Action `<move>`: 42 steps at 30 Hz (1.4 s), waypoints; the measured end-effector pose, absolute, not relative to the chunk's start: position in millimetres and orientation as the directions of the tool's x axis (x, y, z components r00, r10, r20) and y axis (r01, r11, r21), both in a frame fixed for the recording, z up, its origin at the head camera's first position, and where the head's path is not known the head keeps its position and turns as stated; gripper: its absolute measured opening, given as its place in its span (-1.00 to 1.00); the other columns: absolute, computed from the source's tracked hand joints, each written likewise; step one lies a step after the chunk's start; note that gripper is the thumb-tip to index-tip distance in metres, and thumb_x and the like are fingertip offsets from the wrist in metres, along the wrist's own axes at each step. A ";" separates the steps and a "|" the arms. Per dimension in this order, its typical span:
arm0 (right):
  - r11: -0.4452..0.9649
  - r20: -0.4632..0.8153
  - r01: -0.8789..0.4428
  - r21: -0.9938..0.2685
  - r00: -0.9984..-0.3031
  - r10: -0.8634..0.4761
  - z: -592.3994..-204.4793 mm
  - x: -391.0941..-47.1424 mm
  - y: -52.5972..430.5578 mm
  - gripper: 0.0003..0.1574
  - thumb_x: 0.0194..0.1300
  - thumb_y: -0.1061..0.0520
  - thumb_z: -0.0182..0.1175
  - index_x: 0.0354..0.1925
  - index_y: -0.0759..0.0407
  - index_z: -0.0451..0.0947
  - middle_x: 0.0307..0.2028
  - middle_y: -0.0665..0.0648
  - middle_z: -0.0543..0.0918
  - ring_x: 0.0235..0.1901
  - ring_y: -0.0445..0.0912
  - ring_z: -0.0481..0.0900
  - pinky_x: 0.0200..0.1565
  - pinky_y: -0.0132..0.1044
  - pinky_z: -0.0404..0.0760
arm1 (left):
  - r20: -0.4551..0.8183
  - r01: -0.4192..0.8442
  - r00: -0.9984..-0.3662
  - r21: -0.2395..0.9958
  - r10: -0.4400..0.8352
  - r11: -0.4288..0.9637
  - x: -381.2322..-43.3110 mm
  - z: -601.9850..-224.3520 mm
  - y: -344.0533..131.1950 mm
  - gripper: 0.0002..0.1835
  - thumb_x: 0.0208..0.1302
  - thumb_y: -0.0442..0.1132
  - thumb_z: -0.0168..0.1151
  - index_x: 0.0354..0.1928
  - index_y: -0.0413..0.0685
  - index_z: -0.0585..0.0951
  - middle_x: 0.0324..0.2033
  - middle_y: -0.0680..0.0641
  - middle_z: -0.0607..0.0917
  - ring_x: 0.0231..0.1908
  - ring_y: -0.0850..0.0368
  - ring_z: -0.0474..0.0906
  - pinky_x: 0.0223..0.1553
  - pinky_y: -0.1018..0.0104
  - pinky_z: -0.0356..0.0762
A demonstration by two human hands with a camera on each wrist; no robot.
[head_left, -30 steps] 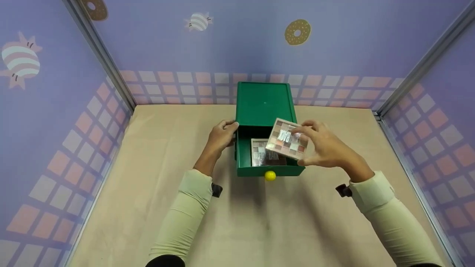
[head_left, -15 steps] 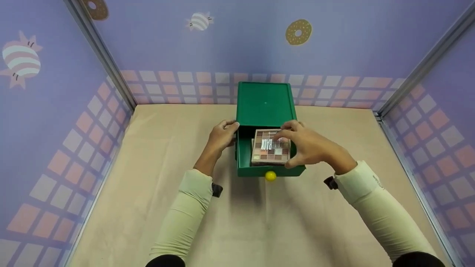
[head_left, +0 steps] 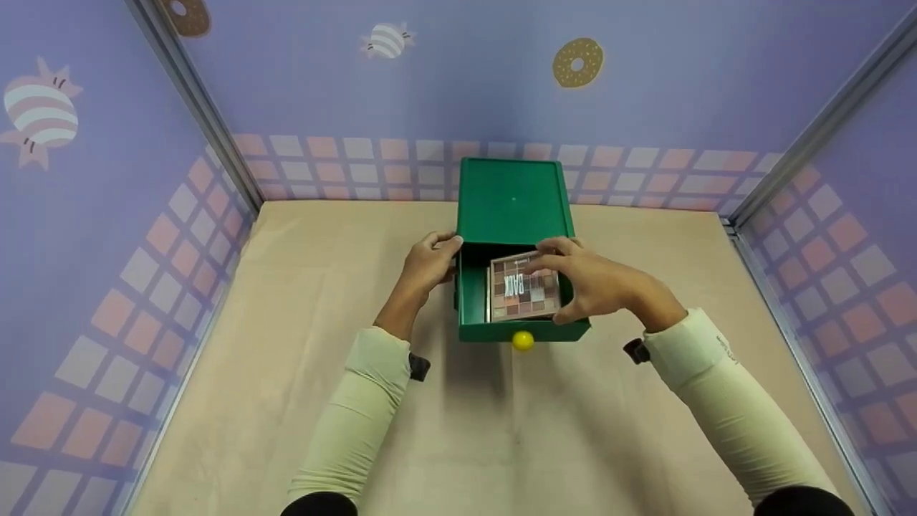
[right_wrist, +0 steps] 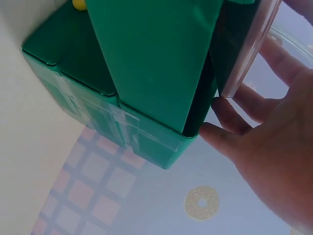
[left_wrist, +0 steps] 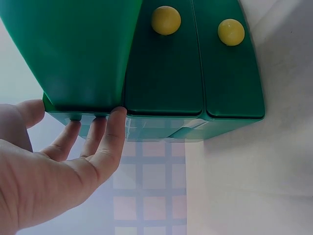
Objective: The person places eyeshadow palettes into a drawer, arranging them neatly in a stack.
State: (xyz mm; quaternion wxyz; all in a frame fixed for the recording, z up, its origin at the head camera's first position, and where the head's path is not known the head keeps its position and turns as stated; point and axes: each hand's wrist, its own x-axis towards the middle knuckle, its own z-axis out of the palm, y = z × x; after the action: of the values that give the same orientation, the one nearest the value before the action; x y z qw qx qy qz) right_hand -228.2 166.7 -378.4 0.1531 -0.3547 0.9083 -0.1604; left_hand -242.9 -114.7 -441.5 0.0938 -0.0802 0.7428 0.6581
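An eyeshadow palette (head_left: 510, 288) with small colour pans and white lettering sits tilted in the pulled-out top drawer (head_left: 471, 294) of a green cabinet (head_left: 512, 201). Under it, mostly hidden, lies a second palette; a strip of its left edge shows. My right hand (head_left: 598, 284) holds the upper palette, thumb at its near right corner and fingers over its right side. In the right wrist view that palette (right_wrist: 244, 54) slants above the drawer wall. My left hand (head_left: 427, 266) rests against the cabinet's left side; in the left wrist view its fairly straight fingers (left_wrist: 111, 139) touch the side near the front edge.
A yellow knob (head_left: 523, 340) sticks out from the drawer front. Below are shut drawers with yellow knobs (left_wrist: 166, 20). The cabinet stands on a beige-covered table (head_left: 322, 301), near the patterned back wall (head_left: 458, 86). Side walls rise left and right.
My right hand has moved left and brought the palette from above the drawer's right side down into it, over the other palette. It has turned slightly since. My left hand keeps its place.
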 end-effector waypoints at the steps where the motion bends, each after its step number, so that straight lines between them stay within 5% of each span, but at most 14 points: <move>1: 0.695 -0.164 -0.596 -0.402 -0.700 -0.695 -378.7 -227.7 167.7 0.00 -0.10 -0.03 0.49 0.33 -0.23 0.32 0.46 0.16 0.04 0.39 0.20 0.09 0.22 0.25 0.37 | -0.245 -0.242 -0.970 0.962 0.005 0.124 -242.8 -441.2 -114.5 -0.54 0.39 0.09 0.04 0.27 0.18 0.44 0.07 -0.06 0.58 -0.09 0.06 0.64 0.07 0.05 0.57; 6: 0.689 -0.136 -0.584 -0.429 -0.712 -0.689 -378.5 -222.8 172.8 -0.04 0.01 -0.09 0.46 0.35 -0.13 0.29 0.48 0.17 0.01 0.42 0.22 0.10 0.26 0.24 0.33 | -0.247 -0.244 -0.969 0.961 0.005 0.131 -242.8 -441.1 -113.3 -0.54 0.39 0.10 0.04 0.27 0.18 0.44 0.07 -0.06 0.58 -0.08 0.06 0.64 0.05 0.07 0.58; 18: 0.693 0.134 -0.491 -0.528 -0.854 -0.502 -379.4 -199.7 177.1 -0.24 0.25 -0.10 0.28 0.34 -0.02 0.31 0.35 0.15 0.30 0.30 0.15 0.34 0.27 0.21 0.33 | -0.255 -0.251 -0.967 0.959 0.011 0.135 -243.5 -441.5 -114.1 -0.52 0.40 0.11 0.02 0.29 0.17 0.42 0.15 -0.05 0.54 0.00 0.07 0.61 0.06 0.12 0.58; 31: 0.624 0.415 -0.387 -0.679 -0.903 -0.108 -393.3 -139.5 159.9 -0.43 0.18 0.03 0.36 0.15 0.11 0.51 0.02 0.17 0.58 -0.09 0.01 0.62 -0.08 -0.04 0.64 | -0.244 -0.240 -0.970 0.963 0.017 0.120 -243.4 -442.1 -114.3 -0.53 0.41 0.09 0.01 0.28 0.12 0.43 0.15 -0.07 0.52 0.03 0.04 0.58 0.12 0.02 0.54; 42: 0.589 0.415 -0.341 -0.733 -0.910 -0.011 -455.2 -99.9 130.1 -0.62 0.14 0.06 0.39 -0.06 0.07 0.60 -0.27 0.07 0.68 -0.34 -0.14 0.66 -0.37 -0.23 0.66 | -0.253 -0.249 -0.967 0.958 0.007 0.142 -242.0 -441.0 -113.7 -0.51 0.41 0.11 0.01 0.30 0.18 0.41 0.19 -0.06 0.51 0.01 0.04 0.60 0.09 0.07 0.56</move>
State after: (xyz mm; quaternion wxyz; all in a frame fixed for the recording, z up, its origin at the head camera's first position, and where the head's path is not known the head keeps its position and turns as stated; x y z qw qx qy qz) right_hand -99.9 130.1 -455.2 -0.1869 -0.1010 0.8714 -0.4421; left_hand -242.0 -113.7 -441.0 0.0988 -0.0808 0.7491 0.6500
